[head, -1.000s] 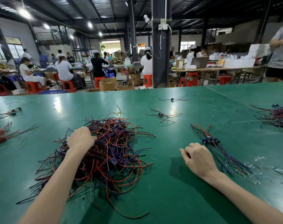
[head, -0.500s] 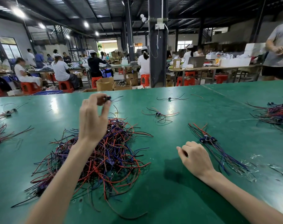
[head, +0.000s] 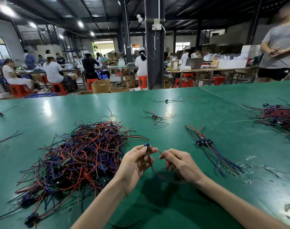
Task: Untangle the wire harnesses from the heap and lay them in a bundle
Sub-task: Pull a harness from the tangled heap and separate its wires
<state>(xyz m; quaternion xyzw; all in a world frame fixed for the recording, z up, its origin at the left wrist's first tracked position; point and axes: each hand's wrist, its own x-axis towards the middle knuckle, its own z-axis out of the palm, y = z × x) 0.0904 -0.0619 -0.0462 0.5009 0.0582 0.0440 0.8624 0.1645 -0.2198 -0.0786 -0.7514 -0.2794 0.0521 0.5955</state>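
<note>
My left hand (head: 136, 164) now pinches one wire harness (head: 147, 144), pulled clear of the heap (head: 84, 156) to its left. My right hand (head: 180, 162) has joined, pinching its red wire. The bundle (head: 205, 144) comes next.

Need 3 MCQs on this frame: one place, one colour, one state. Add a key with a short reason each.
1. Relative to the heap, the neat bundle lies:
A) left
B) right, past the hands
C) on top

2. The table top is:
A) grey
B) green
C) brown

3. The harness off the heap is:
A) pinched by both hands
B) lying free
C) dangling off the table edge

Key:
1 B, the bundle sits right of the right hand.
2 B, the surface is green throughout.
3 A, the left hand pinches its connector and the right hand pinches its red wire.
</note>
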